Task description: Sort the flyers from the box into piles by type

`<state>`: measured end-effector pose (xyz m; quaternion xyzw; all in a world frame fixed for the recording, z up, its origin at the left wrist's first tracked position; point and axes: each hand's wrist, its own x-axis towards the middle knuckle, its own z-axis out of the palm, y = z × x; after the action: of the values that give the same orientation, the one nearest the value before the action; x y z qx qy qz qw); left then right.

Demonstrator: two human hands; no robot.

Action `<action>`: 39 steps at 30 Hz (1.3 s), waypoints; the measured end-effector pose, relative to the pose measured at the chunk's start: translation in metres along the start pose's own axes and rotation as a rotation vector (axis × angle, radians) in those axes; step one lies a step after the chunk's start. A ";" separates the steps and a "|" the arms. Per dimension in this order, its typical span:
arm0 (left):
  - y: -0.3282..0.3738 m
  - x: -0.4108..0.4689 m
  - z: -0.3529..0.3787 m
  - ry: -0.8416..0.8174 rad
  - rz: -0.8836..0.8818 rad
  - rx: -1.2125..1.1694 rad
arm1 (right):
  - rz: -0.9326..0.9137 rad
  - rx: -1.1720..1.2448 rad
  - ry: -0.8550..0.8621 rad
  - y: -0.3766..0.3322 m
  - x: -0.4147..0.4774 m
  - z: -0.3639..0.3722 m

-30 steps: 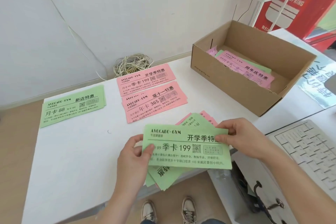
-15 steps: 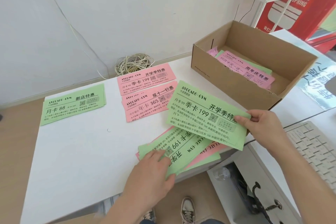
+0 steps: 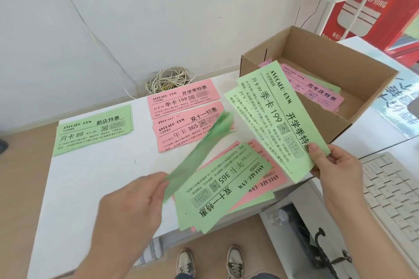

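Note:
My right hand (image 3: 335,166) pinches two green "199" flyers (image 3: 275,115) by their lower corner, held tilted in front of the cardboard box (image 3: 317,52). My left hand (image 3: 133,201) pinches another green flyer (image 3: 199,149), blurred and raised edge-on. Below them a loose heap of green and pink flyers (image 3: 224,186) lies at the table's front edge, a green "365" one on top. Sorted piles lie further back: a green "88" pile (image 3: 93,131), a pink "199" pile (image 3: 181,99) and a pink "365" pile (image 3: 181,131). More pink and green flyers (image 3: 317,90) lie inside the box.
A coil of cable (image 3: 170,79) sits at the wall behind the pink piles. A white keyboard (image 3: 394,195) lies on the right. A red sign (image 3: 371,0) stands behind the box. My shoes (image 3: 210,260) show below the white table (image 3: 95,183).
My left hand has lifted a green flyer off the loose heap, uncovering a green "365" one. My right hand now holds two green "199" flyers, turned more upright and nearer the box.

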<state>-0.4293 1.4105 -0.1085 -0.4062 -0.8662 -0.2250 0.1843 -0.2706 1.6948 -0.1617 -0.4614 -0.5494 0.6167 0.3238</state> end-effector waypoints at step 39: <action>0.049 -0.042 0.107 -0.546 0.282 0.007 | -0.098 -0.645 -0.558 0.018 0.015 0.049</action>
<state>-0.3802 1.4702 -0.2070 -0.5675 -0.8194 -0.0766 -0.0246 -0.3196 1.6868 -0.1843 -0.3278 -0.8019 0.4986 0.0307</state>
